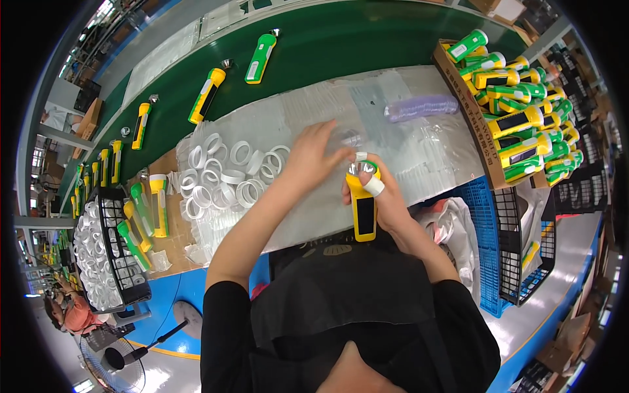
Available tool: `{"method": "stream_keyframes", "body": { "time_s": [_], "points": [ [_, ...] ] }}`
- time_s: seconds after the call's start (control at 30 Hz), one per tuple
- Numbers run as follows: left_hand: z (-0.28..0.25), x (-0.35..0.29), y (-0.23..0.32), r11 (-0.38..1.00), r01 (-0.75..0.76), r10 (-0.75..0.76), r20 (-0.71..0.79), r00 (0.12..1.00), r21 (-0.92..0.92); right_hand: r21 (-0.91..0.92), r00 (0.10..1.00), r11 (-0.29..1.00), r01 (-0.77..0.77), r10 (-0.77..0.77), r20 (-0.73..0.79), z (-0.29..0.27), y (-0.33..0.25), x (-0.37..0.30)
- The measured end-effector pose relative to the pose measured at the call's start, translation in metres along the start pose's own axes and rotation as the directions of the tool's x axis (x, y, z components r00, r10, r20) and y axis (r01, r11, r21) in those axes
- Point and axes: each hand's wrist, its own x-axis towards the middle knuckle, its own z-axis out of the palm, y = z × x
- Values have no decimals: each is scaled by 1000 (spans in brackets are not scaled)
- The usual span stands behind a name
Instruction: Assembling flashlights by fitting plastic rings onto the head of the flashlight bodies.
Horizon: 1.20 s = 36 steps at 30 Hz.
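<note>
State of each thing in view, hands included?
Yellow flashlight: held, reflector showing
Right hand: closed around it
Left hand: partly open, grip unclear
White rings: loose, jumbled
Purplish stack: lying on its side
Cardboard box: open, full of flashlights
Black crate: open, heaped with more rings

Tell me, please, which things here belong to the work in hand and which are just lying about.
Probably in the work: yellow flashlight, in the right hand; white rings; purplish stack; boxed flashlights.

Probably just lying about: pale cloth; fan.
</note>
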Motion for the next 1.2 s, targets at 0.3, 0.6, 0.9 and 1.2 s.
{"method": "stream_keyframes", "body": {
  "time_s": [0.3, 0.6, 0.9, 1.2],
  "points": [
    [-17, 1, 2, 942, 87, -61, 92, 994, -325, -64, 998, 997, 47, -45, 37, -7, -4, -3],
    [-52, -52, 35, 940, -246, 247, -25, 969, -235, -162, 981, 986, 37, -5, 193, 15, -5, -1],
    [-46, -58, 29, 887, -278, 245, -134, 960, -368, -152, 956, 986, -64, 104, 273, 28, 6, 12],
    [-97, -38, 5, 941, -279, 249, -168, 954, -189, -33, 941, 999, 36, -23, 338, 48, 1, 53]
  ]
}}
